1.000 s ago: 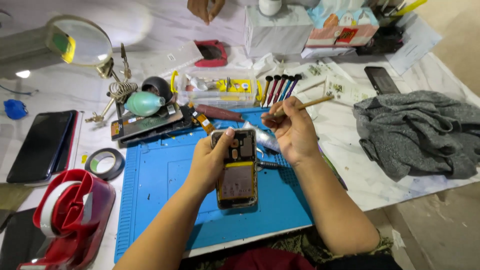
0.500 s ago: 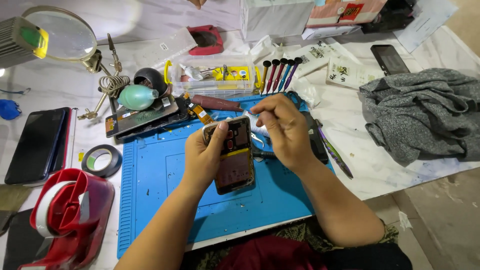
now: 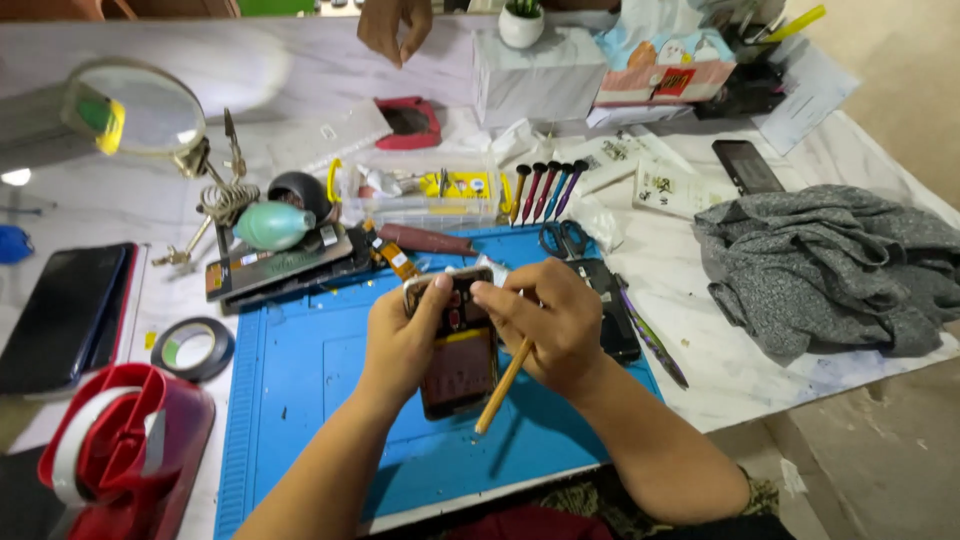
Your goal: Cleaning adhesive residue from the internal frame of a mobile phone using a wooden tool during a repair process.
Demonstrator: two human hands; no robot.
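— Phone (image 3: 458, 352) with its back off: where is it right now?

— I have it over the middle of the blue work mat (image 3: 300, 390), near the front edge of the tabletop (image 3: 120, 200). My left hand (image 3: 400, 340) is wrapped around its left side, fingers closed on it, thumb pressing near the top. Whether it rests on the mat or is lifted off it, I cannot tell.

— And your right hand?

— My right hand (image 3: 545, 320) is curled shut around a thin wooden stick (image 3: 503, 385), which slants down across the phone's lower right. My forefinger reaches onto the top of the phone, right beside my left thumb.

— What lies around you?

— Scissors (image 3: 563, 238) and a row of screwdrivers (image 3: 545, 190) sit at the mat's far edge, with a clear parts box (image 3: 420, 195) beside them. A roll of black tape (image 3: 192, 348) lies just off the mat's left edge, a red tape dispenser (image 3: 120, 450) at the front left corner, a magnifying lamp (image 3: 135, 110) at the far left. A grey cloth (image 3: 830, 270) is bunched at the right edge. Another person's hand (image 3: 395, 25) hangs over the far edge.
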